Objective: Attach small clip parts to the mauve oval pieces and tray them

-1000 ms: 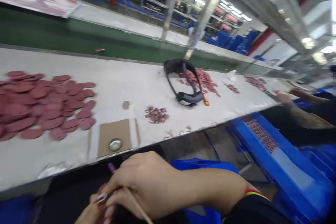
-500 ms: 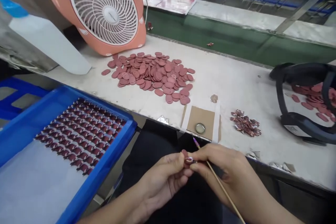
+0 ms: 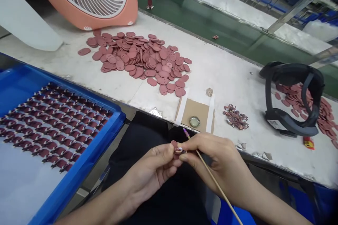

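Oval reddish disc (image 3: pixel 174 144) sits between your two hands at their meeting fingertips, nearer the left, its long axis seeming to run away from you, across the line joining the hands. Your left hand (image 3: pixel 155 165) pinches it between thumb and fingers; your right hand (image 3: pixel 227 158) closes thumb and forefinger on a small metallic-looking piece (image 3: pixel 180 150) against the disc's right side, while also holding a thin stick (image 3: pixel 216 182) whose purple tip points past the fingertips towards the worktop (image 3: pixel 227 70). Just beyond both hands lies a bottle cap (image 3: pixel 194 122) on cardboard (image 3: pixel 200 109). Fingers hide the disc's lower edge.
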`<state>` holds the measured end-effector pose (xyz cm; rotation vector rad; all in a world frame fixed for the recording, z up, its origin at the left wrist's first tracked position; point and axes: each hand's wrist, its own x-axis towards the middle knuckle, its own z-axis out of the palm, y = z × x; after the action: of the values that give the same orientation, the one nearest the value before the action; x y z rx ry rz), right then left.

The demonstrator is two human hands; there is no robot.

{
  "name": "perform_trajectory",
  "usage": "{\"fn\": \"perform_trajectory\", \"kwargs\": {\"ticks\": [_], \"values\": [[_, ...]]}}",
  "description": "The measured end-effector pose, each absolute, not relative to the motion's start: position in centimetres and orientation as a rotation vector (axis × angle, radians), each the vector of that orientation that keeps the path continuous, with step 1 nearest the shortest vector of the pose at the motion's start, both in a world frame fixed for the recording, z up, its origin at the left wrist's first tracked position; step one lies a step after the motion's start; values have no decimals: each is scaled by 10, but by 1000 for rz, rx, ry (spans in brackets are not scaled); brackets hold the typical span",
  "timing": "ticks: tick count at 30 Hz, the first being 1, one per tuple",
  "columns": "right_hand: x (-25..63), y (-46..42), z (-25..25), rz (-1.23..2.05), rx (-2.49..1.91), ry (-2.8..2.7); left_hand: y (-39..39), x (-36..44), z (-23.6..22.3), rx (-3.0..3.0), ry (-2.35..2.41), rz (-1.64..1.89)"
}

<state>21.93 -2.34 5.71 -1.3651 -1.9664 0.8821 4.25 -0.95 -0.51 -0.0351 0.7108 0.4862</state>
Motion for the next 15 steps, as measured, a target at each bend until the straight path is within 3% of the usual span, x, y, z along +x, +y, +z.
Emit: {"fn": "perform_trajectory", "kwargs": {"ticks": [15], "values": [[213, -29, 47, 640, -1262, -1934, 6, 27, 0, 347, 632, 523]]}}
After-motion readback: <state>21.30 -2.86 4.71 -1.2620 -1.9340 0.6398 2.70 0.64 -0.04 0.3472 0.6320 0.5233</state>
